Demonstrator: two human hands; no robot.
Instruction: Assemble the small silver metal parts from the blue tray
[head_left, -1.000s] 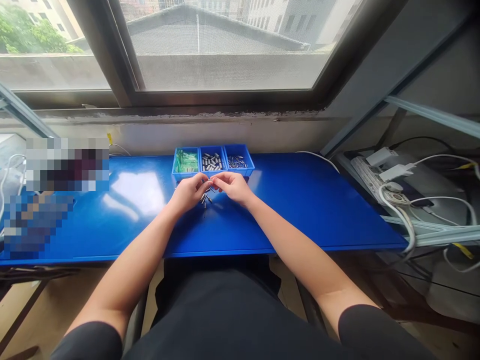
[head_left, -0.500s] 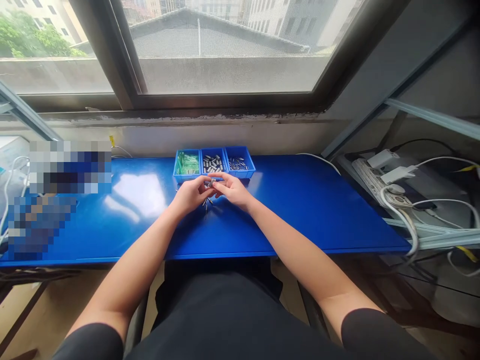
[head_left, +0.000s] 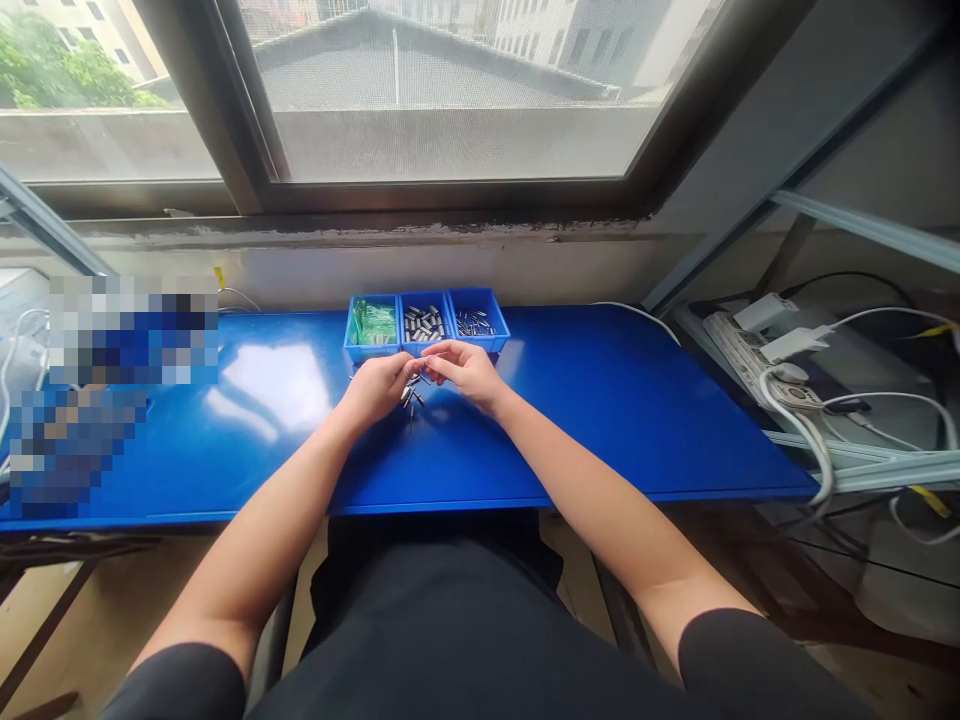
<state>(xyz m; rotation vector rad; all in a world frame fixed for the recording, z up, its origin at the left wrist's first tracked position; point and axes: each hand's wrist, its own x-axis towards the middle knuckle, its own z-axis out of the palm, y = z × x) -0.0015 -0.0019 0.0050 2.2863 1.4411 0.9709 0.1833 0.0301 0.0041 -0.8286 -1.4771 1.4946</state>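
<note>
My left hand (head_left: 379, 384) and my right hand (head_left: 466, 368) meet over the blue table (head_left: 615, 420), fingertips pinched together on a small metal part (head_left: 421, 374) between them. Just below the hands a little heap of small metal parts (head_left: 411, 398) lies on the table. Right behind the hands stands a blue three-compartment tray (head_left: 426, 322): green pieces on the left, short silver cylinders in the middle, thin metal pins on the right.
A white power strip (head_left: 754, 360) with plugs and white cables lies on a shelf to the right. A blurred-out patch covers the table's left end. A window frame and sill run behind the table.
The hands stay joined in the same spot. The fingers have shifted slightly on the small part between them.
</note>
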